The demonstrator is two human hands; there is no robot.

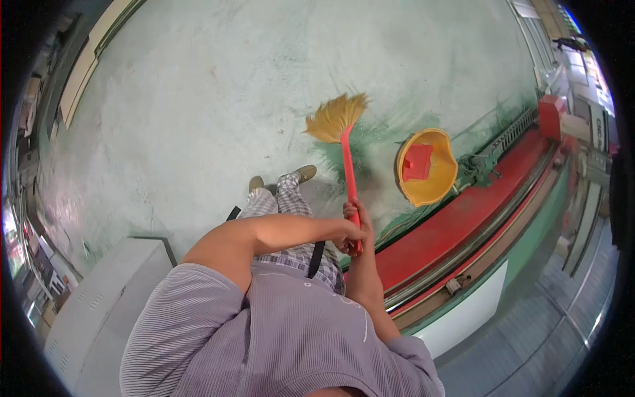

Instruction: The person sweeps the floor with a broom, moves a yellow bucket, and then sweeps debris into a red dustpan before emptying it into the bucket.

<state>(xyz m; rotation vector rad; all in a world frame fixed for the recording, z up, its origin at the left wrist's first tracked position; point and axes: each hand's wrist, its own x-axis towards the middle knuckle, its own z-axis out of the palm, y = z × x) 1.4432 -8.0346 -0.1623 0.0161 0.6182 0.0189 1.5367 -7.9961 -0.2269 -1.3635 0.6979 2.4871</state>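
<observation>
A broom with yellow-brown bristles (338,118) and a red handle (348,162) slants up from my hands, its bristle head spread over the floor. My right hand (360,213) is wrapped round the handle. My left hand (349,238) crosses in front of my body and is closed round the handle's near end, just below the right hand. To the right of the broom is a yellow basin-like container (438,188) with a red flat-sided piece (417,163) inside it.
A long red and green machine bed (456,218) with metal rails runs along my right side. A grey cabinet (116,298) stands at my left. My shoes (305,173) are on the worn, pale green floor (198,99). A cable carrier (512,129) lies along the machine.
</observation>
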